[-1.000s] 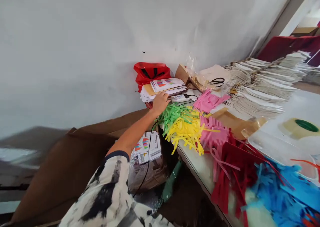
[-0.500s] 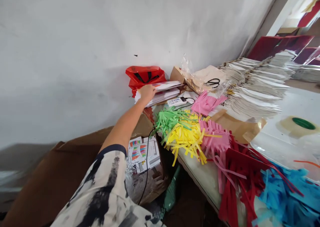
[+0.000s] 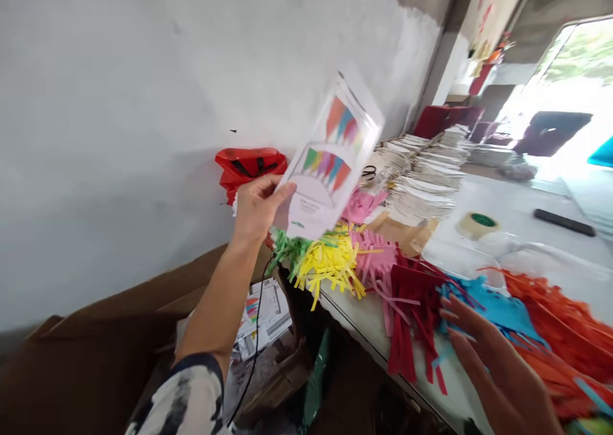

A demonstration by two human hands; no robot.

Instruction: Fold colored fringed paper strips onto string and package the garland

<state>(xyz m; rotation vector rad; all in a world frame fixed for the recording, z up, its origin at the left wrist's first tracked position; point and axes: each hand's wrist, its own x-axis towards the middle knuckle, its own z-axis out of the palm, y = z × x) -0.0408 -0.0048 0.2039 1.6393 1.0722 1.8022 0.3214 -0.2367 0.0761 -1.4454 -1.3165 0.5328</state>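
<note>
My left hand [image 3: 257,204] is raised above the table's far corner and grips a white printed card [image 3: 332,157] showing rows of coloured pennants. The card is tilted and blurred by motion. My right hand [image 3: 493,365] reaches in from the lower right with fingers stretched out over the blue paper fringe [image 3: 488,304] and the dark red fringe [image 3: 412,294]. Below the card lie green fringe [image 3: 287,250], yellow fringe [image 3: 330,266] and pink fringe [image 3: 371,253] on the white table [image 3: 522,211].
A red plastic bag [image 3: 249,165] sits against the grey wall. Stacks of white and brown paper bags [image 3: 424,179] fan out at the back. A tape roll [image 3: 476,224] and orange fringe [image 3: 560,313] lie to the right. Brown cardboard boxes [image 3: 119,339] with more cards stand beside the table.
My left hand has lifted one printed card off the stack by the red bag and raised it. My right hand has come into view over the blue fringe. The view has swung right.
</note>
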